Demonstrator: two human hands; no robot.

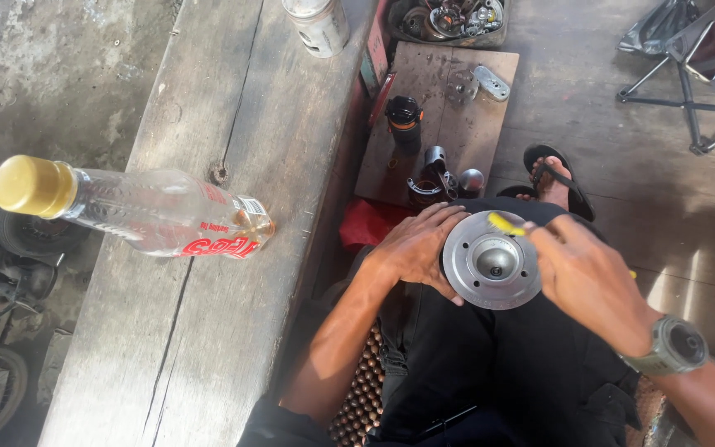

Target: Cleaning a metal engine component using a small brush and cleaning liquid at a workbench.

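Left hand is spread flat and curled round the left edge of the disc, fingers wrapped on the rim, so it clamps the part against our lap; that keeps the dished face up and steady. Right hand is closed in a pinch on a thin yellow tool, tip over the disc's upper rim; whether it is a brush or a stick we cannot tell, the tip is blurred. Wrist carries a watch. Disc is round grey metal with a central dome and a few small holes in the flange, resting on our black trousers, between both hands, well clear of the surface. Likely held on the lap because that gives both hands access and a soft backing. On the surface, a plank bench to our left, a clear bottle with a gold cap lies on its side, cap pointing away from the disc, within reach of the left hand. A metal can stands at the far end of it. Ahead on the floor a board carries small engine parts, and a tray of more parts sits beyond it, all near our sandalled foot. A folding stool stands well apart, top right.
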